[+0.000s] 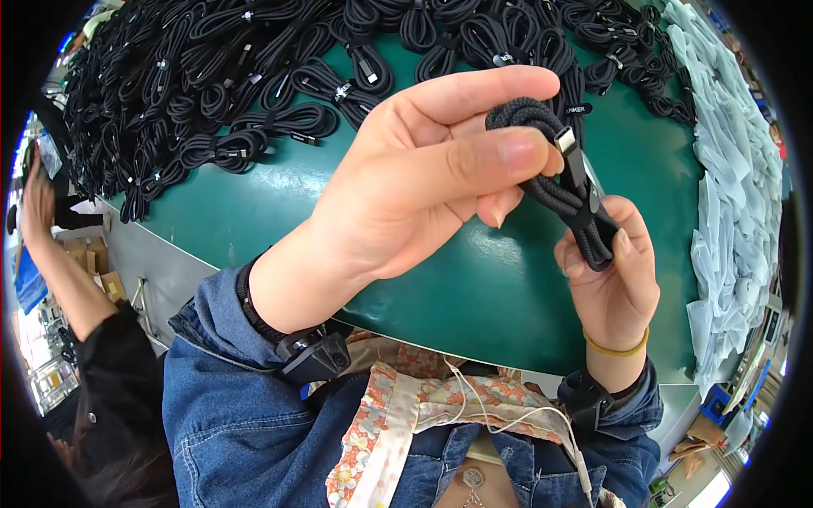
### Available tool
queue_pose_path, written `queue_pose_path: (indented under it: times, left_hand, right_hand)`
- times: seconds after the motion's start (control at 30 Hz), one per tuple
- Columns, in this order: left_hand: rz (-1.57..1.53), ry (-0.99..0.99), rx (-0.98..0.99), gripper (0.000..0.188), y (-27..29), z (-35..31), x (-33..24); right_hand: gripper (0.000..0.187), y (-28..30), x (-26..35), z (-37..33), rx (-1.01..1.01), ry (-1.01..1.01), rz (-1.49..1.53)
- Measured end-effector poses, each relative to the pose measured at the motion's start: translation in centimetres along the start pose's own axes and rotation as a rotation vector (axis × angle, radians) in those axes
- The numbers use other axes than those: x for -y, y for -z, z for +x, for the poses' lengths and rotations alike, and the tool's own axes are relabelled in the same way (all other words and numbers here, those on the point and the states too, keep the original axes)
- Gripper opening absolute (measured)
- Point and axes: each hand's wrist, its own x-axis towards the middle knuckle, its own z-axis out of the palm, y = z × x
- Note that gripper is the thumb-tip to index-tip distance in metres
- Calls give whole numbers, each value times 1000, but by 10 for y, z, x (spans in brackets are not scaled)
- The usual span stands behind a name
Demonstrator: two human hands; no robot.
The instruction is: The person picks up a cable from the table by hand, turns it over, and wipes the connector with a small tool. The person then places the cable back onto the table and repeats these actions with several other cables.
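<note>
Above the green table, both my hands hold one coiled black braided cable (555, 196), bundled at its middle by a dark strap. My left hand (423, 161) pinches the upper loops between thumb and fingers, its index finger stretched out above them. Beside my left thumb tip, the cable's metal connector (565, 138) points upward. My right hand (616, 271) grips the lower end of the coil between thumb and fingers. The coil slants from upper left to lower right, and my fingers hide part of it.
Many coiled black cables (279, 118) lie heaped along the far and left side of the green table (474, 313). A long pile of pale translucent bags (728, 203) covers the right side. At the far left, another person's arm (63, 271) reaches toward the cable heap.
</note>
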Motion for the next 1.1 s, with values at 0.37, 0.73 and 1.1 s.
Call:
queue_pose_path:
  times: [0.37,0.73,1.1]
  left_hand:
    - [-87,20,-15,47,-1,1,-1]
    - [-96,36,5,47,0,1,-3]
    - [-187,105,-44,42,-1,2,-5]
  right_hand:
    - [31,3,0,1,108,23,-75]
    - [38,-4,2,1,50,84,-113]
    - [39,-4,2,0,76,110,-89]
